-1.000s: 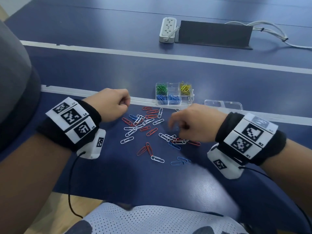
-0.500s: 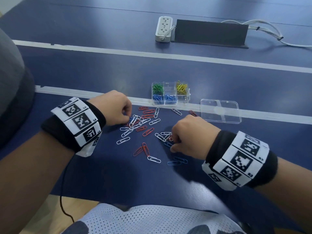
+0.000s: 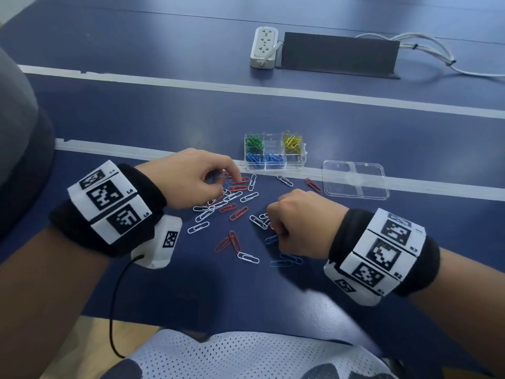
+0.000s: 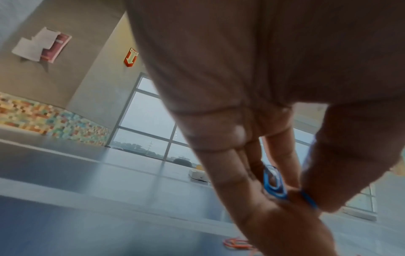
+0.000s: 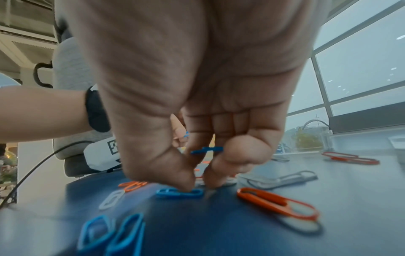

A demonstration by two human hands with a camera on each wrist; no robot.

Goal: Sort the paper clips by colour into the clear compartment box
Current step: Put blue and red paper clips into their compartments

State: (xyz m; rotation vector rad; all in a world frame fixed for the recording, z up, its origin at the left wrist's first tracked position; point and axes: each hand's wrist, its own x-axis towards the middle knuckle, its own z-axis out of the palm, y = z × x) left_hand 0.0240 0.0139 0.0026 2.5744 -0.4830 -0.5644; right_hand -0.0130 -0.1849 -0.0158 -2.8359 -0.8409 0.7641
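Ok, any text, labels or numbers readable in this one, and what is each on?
"L4", "L5": beside the square markers on the left wristband.
"R2", "R3": beside the markers on the right wristband.
Red arrow sign on the wall: lettering too blurred to read.
Wall papers: nothing legible.

clear glossy plastic box [image 3: 274, 165], smooth tabletop [image 3: 164, 119]

Left hand [image 3: 191, 177] has fingers curled with forefinger pointing down; right hand [image 3: 303, 222] is fisted, thumb and fingertip pressed to the table.
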